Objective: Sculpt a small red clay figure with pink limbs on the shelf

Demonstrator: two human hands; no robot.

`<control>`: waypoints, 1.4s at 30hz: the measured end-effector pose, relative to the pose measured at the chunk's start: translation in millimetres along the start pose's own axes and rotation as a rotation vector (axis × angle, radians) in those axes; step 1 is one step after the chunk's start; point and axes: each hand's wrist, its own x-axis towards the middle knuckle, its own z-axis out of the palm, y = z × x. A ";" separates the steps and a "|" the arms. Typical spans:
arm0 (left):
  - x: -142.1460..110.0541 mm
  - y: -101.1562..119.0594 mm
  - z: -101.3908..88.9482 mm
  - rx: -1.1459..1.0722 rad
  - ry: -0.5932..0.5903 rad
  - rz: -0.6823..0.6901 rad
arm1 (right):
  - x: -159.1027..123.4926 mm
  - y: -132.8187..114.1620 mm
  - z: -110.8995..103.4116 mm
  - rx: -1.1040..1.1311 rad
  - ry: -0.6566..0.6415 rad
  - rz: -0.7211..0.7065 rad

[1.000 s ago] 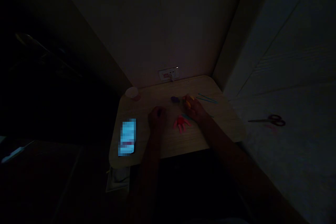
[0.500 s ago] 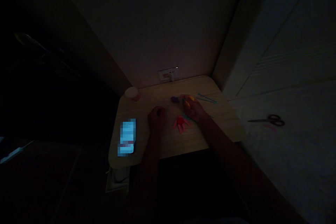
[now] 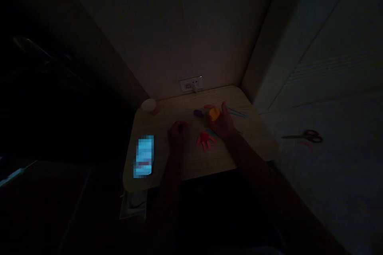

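The scene is dim. My right hand point(image 3: 225, 124) is curled round a soft-looking orange lump point(image 3: 214, 114), its thumb raised. My left hand point(image 3: 178, 132) rests on the table with the fingers curled in; whatever is inside, if anything, is too dark to see. Between my hands lies a red piece with several pink prongs point(image 3: 205, 138), shaped like a small flower or hand. A purple piece point(image 3: 198, 113) sits just left of my right fingers, with a pinkish piece point(image 3: 209, 106) behind them. Thin teal sticks point(image 3: 237, 112) lie beyond my right hand, and another teal strip point(image 3: 212, 133) is partly under it.
The small wooden table point(image 3: 167, 169) stands against a wall with a socket point(image 3: 191, 84). A lit phone point(image 3: 144, 157) lies at the left, a pale cup point(image 3: 150, 106) at the back left corner. Scissors point(image 3: 305, 136) and a pink scrap point(image 3: 306, 144) lie off to the right.
My right hand has turned, raising its thumb, and the orange lump now shows larger in its fingers. The green bit seen there before is out of sight. My left hand stays put.
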 end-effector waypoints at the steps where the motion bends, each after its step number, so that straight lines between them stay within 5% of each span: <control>1: 0.1 0.1 -0.1 0.004 0.002 -0.004 | -0.8 -0.4 0.8 0.018 0.000 0.007; 16: 0.9 -4.4 0.0 0.043 -0.006 0.015 | 6.9 13.4 4.6 -0.098 0.102 -0.087; 26: 0.9 -5.3 1.3 0.040 0.004 0.017 | 1.5 8.5 7.3 -0.131 0.081 0.022; 42: 0.5 -2.7 -1.8 0.042 -0.010 0.007 | 3.5 12.5 5.4 -0.197 0.146 -0.136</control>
